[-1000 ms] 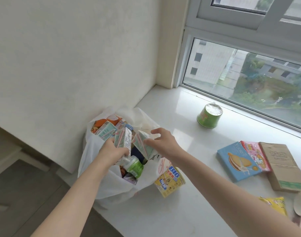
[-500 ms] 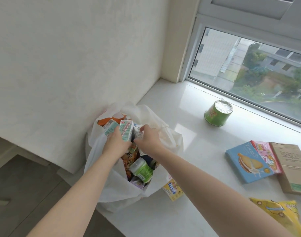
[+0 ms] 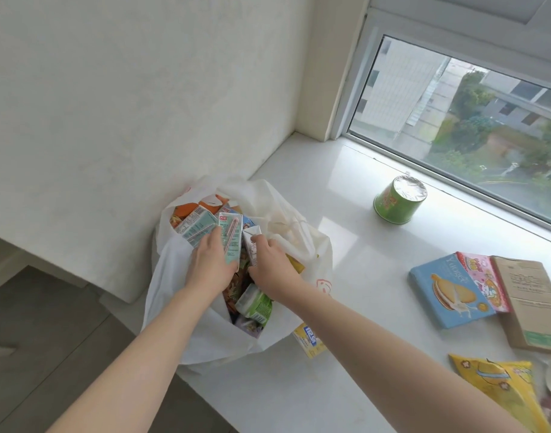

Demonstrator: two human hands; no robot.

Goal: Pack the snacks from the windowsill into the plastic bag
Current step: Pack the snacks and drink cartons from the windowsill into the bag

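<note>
A white plastic bag point(image 3: 189, 332) stands open at the left end of the white windowsill point(image 3: 346, 245), stuffed with snacks. My left hand point(image 3: 210, 265) grips a pale green drink carton point(image 3: 232, 242) upright inside the bag's mouth. My right hand point(image 3: 269, 265) holds a white carton point(image 3: 251, 242) right beside it, also inside the bag. Another pale carton point(image 3: 194, 225) and an orange packet point(image 3: 189, 209) sit at the bag's far side. A green bottle point(image 3: 255, 304) lies lower in the bag.
On the sill to the right lie a green cup point(image 3: 399, 200), a blue biscuit box point(image 3: 449, 290), a pink box point(image 3: 483, 278), a brown cardboard box point(image 3: 530, 301) and a yellow packet point(image 3: 502, 389). A yellow-blue box point(image 3: 310, 339) pokes out beside the bag. The wall is behind the bag.
My right hand has moved left and down, carrying the white carton into the bag next to the carton in my left hand. The camera has shifted slightly.
</note>
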